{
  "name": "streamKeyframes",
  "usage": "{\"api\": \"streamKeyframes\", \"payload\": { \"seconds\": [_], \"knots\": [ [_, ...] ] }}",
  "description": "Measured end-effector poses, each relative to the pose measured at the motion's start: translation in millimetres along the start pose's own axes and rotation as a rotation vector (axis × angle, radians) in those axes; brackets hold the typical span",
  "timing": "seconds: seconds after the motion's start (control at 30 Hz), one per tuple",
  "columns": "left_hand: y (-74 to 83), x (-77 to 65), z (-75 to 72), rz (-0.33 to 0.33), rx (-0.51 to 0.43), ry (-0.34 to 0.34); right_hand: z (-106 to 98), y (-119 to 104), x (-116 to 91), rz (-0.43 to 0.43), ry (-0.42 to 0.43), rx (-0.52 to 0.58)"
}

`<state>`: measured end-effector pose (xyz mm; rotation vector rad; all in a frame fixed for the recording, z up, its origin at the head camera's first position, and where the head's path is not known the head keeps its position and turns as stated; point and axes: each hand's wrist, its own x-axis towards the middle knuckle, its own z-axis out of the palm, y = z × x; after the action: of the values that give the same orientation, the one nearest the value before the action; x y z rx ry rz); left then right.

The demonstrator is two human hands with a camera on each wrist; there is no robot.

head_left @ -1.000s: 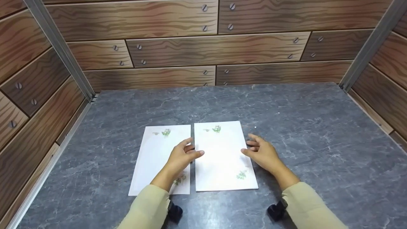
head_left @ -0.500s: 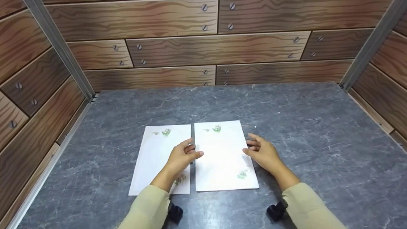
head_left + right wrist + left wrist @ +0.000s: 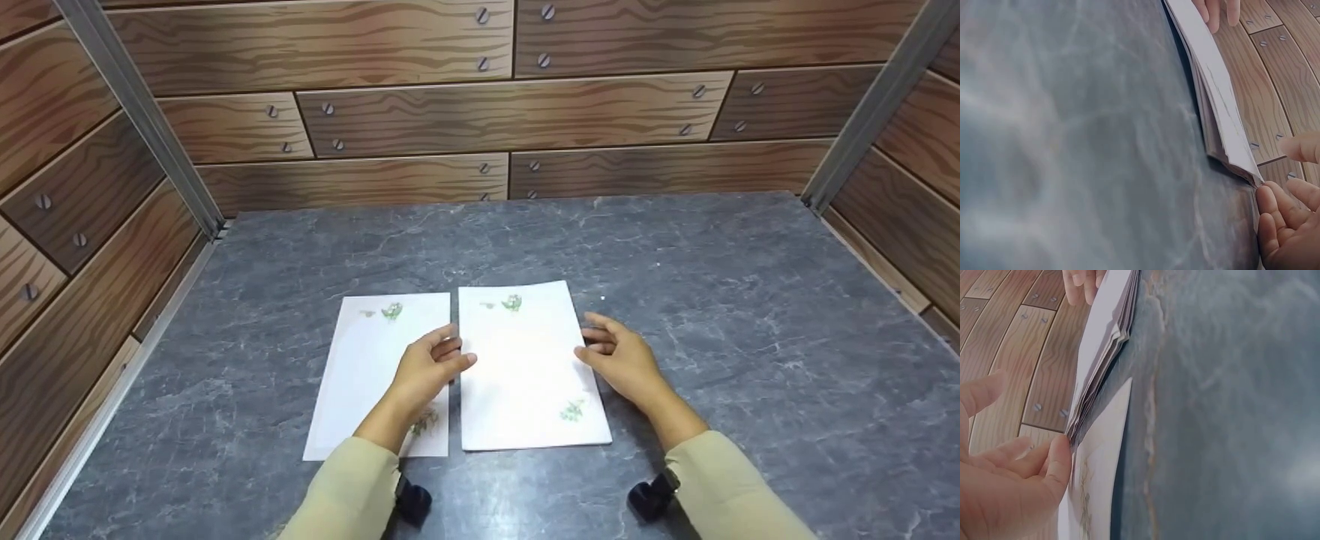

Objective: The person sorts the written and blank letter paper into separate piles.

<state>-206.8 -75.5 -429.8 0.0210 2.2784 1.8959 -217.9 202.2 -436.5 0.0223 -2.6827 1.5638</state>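
Observation:
A stack of white paper (image 3: 525, 375) with green floral prints at two corners lies in the middle of the head view. My left hand (image 3: 427, 367) is at its left edge and my right hand (image 3: 622, 364) at its right edge. Both wrist views show fingertips touching the side of the stack, where uneven sheet layers show. The thumbs stand apart from the fingers, above the paper, with no pinch visible. To the left, partly under my left hand and forearm, lies a similar flat sheet (image 3: 367, 375) with the same floral pattern.
Everything rests on a dark grey marbled table (image 3: 712, 285). Wood-patterned walls (image 3: 420, 120) enclose it at the back and both sides, with metal posts (image 3: 142, 120) in the corners. Black devices (image 3: 413, 501) are strapped at both wrists.
The thumbs have shifted very slightly, the left one leftward and the right one rightward. The stack's right edge has moved marginally right; the flat sheet has not moved.

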Motion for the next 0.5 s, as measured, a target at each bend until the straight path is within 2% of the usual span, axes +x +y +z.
{"api": "streamKeyframes", "payload": {
  "seconds": [0.23,0.5],
  "knots": [
    [-0.4,1.2,-0.5,0.007,0.009,0.010,-0.2,0.9,0.2,-0.005,0.009,-0.007],
    [-2.4,0.6,-1.2,0.058,-0.011,-0.006,1.2,2.1,-0.6,-0.018,0.036,-0.006]
  ]
}}
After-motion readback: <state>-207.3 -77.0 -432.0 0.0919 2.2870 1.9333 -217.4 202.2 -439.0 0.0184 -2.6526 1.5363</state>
